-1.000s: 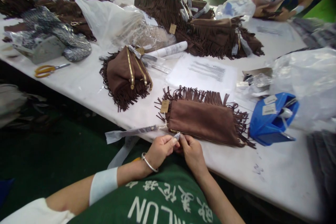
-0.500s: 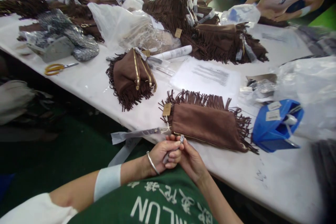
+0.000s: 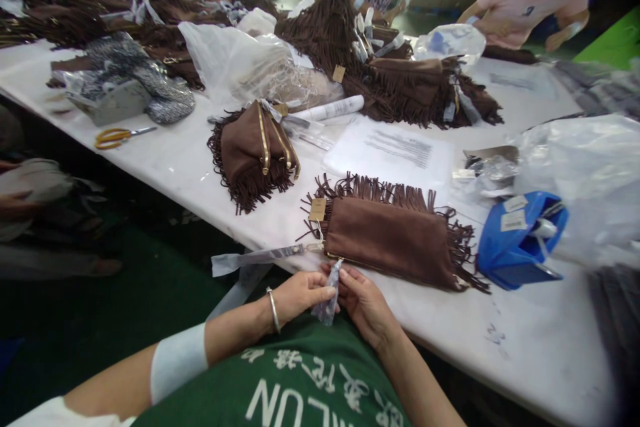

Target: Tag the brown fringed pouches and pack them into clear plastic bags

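Close to my body at the table edge, my left hand (image 3: 306,295) pinches a small translucent plastic sleeve (image 3: 327,303) between thumb and fingers. The fingers of my right hand (image 3: 364,301) close on the sleeve's upper end, beside the zipper edge of a brown fringed bag (image 3: 390,233). That bag lies flat, with a tan tag (image 3: 317,209) on a white string at its left end. Left of it, a plastic-wrapped strap (image 3: 260,257) reaches over the table edge. What sits inside the sleeve is too blurred to tell.
Another brown fringed bag (image 3: 255,155) stands farther back. Yellow-handled scissors (image 3: 117,138) lie at the left, and a blue tape dispenser (image 3: 520,240) at the right. Printed paper (image 3: 390,150), plastic bags (image 3: 235,57) and piled fringed bags (image 3: 410,90) sit beyond. Other people work across the table.
My left hand has loosened from a fist around the sleeve to a pinch, and more of the sleeve shows, hanging downward. The view has shifted slightly.
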Available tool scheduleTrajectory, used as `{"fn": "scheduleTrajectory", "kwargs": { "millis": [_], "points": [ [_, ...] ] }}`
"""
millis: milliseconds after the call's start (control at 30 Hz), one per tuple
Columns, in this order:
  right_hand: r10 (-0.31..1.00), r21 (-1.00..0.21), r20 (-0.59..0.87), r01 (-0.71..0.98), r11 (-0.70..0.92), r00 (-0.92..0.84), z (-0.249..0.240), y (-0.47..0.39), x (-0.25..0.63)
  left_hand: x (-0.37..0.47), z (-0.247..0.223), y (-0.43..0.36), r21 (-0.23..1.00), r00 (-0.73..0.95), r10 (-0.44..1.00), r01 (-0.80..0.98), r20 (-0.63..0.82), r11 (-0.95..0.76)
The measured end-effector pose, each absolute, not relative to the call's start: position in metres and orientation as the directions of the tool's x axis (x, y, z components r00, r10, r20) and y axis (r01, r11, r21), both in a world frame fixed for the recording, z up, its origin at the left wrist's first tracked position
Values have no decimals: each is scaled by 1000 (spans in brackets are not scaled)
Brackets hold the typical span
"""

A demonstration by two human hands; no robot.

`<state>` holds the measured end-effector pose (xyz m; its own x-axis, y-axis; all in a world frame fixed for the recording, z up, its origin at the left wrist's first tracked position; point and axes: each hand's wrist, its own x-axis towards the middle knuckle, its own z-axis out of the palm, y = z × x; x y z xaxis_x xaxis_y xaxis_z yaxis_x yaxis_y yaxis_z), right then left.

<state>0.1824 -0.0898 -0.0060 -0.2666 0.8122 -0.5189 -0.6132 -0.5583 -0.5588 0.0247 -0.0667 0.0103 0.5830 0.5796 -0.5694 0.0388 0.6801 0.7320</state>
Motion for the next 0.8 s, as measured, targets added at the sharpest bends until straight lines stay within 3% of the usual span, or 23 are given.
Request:
{"fn": "scheduleTrajectory", "kwargs": {
  "millis": [200,400,533,667,800],
  "points": [
    [795,-562,-553,-594,-576,-248,-3,-81,181,20,11,-65,805,555,630,131,-543,579],
    [830,-512,-432,-662,-548,-353,-2,-75,173,31,14,-55,684,572,609,-111,-550,721],
    [837,-501,-412,-677,-539,-360,-2,-75,175,40,8,-50,637,497,644,-216,-581,740],
    [836,-508,-439,-677,-533,-329,-5,-76,177,42,3,-48,653,452,680,-244,-578,717],
    [833,-466,-428,-704,-536,-351,-7,-77,176,37,4,-49,611,522,631,-241,-574,754]
  ]
}}
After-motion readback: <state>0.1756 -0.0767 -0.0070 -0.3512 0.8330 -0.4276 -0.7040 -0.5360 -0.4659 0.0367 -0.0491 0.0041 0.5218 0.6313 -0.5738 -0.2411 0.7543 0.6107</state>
